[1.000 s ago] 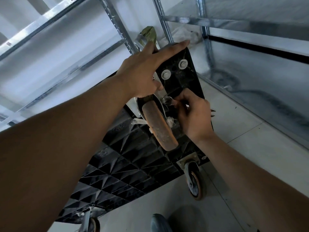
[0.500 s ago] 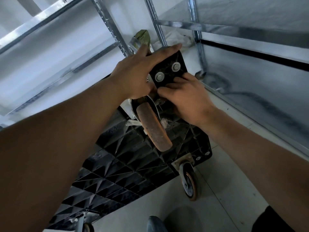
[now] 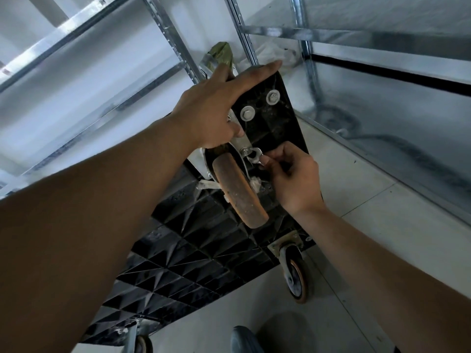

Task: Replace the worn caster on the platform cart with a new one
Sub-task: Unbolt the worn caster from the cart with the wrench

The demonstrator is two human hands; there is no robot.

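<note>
The black platform cart (image 3: pixel 193 253) stands tipped on its side, ribbed underside facing me. Its worn caster (image 3: pixel 239 192), with a dirty orange wheel in a metal bracket, sits at the upper corner. My left hand (image 3: pixel 216 108) lies over that corner, fingers stretched along the cart's edge and thumb pressed on the caster's mounting plate. My right hand (image 3: pixel 293 177) pinches a small metal wrench (image 3: pixel 256 155) whose head sits on a bolt (image 3: pixel 245 151) of the caster plate. Two more bolts with washers (image 3: pixel 247 113) show on the black corner above.
A second caster (image 3: pixel 295 273) hangs at the cart's lower right corner, a third (image 3: pixel 139 343) at the bottom edge. Metal shelving uprights (image 3: pixel 239 29) and a shiny wall panel (image 3: pixel 395 105) close in behind and to the right. Tiled floor (image 3: pixel 382 225) lies below. My shoe (image 3: pixel 244 340) shows at the bottom.
My right hand has dropped from the upper bolts back down to the caster plate, with the wrench now on the bolt. My left hand kept its place on the cart corner.
</note>
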